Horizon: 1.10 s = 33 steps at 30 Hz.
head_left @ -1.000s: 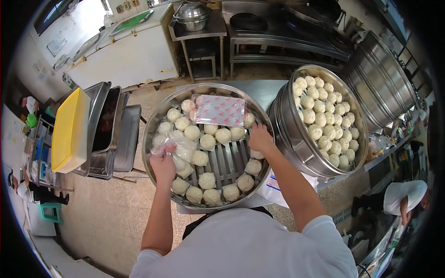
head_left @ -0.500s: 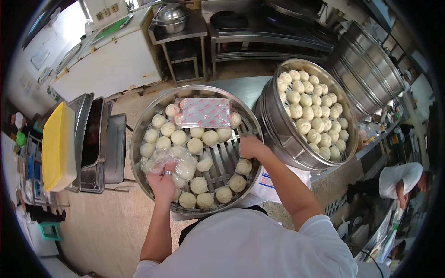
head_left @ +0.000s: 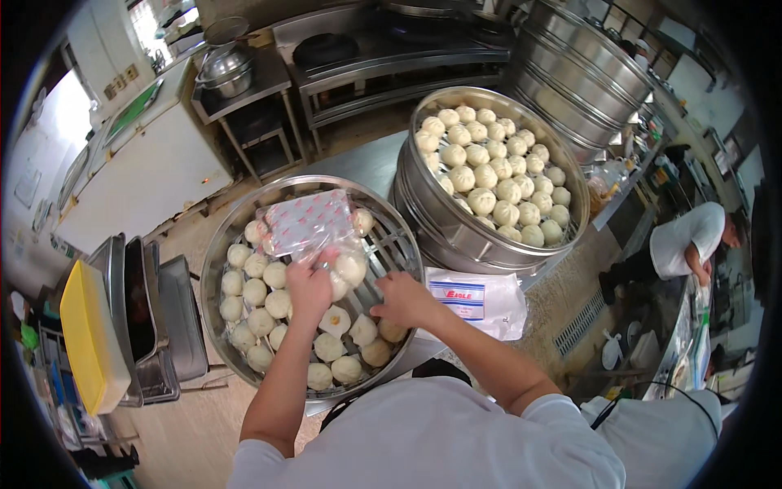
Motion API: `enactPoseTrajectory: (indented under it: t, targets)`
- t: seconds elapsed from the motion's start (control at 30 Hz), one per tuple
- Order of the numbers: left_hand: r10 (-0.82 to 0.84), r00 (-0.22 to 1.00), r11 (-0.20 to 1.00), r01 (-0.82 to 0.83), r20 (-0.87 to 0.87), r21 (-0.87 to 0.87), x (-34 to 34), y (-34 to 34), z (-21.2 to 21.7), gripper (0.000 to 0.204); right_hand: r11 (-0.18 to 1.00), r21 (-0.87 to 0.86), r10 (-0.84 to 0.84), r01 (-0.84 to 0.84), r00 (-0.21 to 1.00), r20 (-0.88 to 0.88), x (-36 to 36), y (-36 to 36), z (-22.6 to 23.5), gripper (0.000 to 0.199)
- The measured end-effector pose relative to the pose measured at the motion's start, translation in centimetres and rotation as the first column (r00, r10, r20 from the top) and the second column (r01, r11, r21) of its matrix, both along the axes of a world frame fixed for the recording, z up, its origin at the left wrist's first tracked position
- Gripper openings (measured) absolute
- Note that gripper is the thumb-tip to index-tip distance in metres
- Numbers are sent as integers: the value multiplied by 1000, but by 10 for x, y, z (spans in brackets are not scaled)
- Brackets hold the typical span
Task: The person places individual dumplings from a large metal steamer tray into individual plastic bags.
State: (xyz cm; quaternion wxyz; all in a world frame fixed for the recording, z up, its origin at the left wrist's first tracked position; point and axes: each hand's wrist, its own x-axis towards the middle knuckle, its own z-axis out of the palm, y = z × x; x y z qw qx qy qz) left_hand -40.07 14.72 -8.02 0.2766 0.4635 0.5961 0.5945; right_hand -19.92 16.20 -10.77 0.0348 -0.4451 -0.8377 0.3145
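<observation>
A round metal steamer tray (head_left: 213, 269) of pale steamed buns (head_left: 254, 291) stands before me. My left hand (head_left: 309, 287) is closed on a clear plastic bag with buns in it (head_left: 350, 267), held over the tray's middle. Right of it, my right hand (head_left: 405, 300) reaches over the tray, thumb and fingers apart, near the right-hand buns (head_left: 391, 329); whether it touches one is hidden. Between the hands and my body lies a stained paper liner (head_left: 335, 321). A pack of printed plastic bags (head_left: 305, 220) rests on the far buns.
A taller steamer (head_left: 472, 240) filled with buns stands at the right, before stacked steamers (head_left: 570, 81). A white packet (head_left: 497, 303) lies beside my tray. A yellow-lidded tub (head_left: 91, 338) and metal pans (head_left: 181, 318) stand left. At far right another person (head_left: 688, 244) bends over a counter.
My left hand and the bag of buns have moved right and away from me across the tray. My right hand has left the tray's right side and come inward. The view has turned.
</observation>
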Motion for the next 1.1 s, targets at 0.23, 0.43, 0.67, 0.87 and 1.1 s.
enactPoseTrajectory:
  t: [0.23, 0.43, 0.67, 0.87, 1.1]
  targets:
    - [-260, 896, 963, 214, -359, -165, 25, 100, -105, 24, 986, 131, -46, 99, 933, -358, 29, -50, -14, 34]
    - [-369, 879, 919, 296, -302, -261, 41, 106, -105, 25, 973, -16, -211, 229, 862, -460, 62, -50, 9, 34]
    - [-350, 891, 937, 337, -289, -94, 36, 65, -95, 35, 922, 47, -286, 385, 758, -586, 71, 7, 28, 31]
    - [-479, 877, 871, 471, -31, -137, 25, 19, -82, 48, 903, 195, -152, 384, 707, -690, 49, 21, 26, 41]
    - [-579, 810, 797, 586, 92, -143, 56, 6, -56, 46, 962, 67, -224, 264, 907, -357, 41, 6, 11, 25]
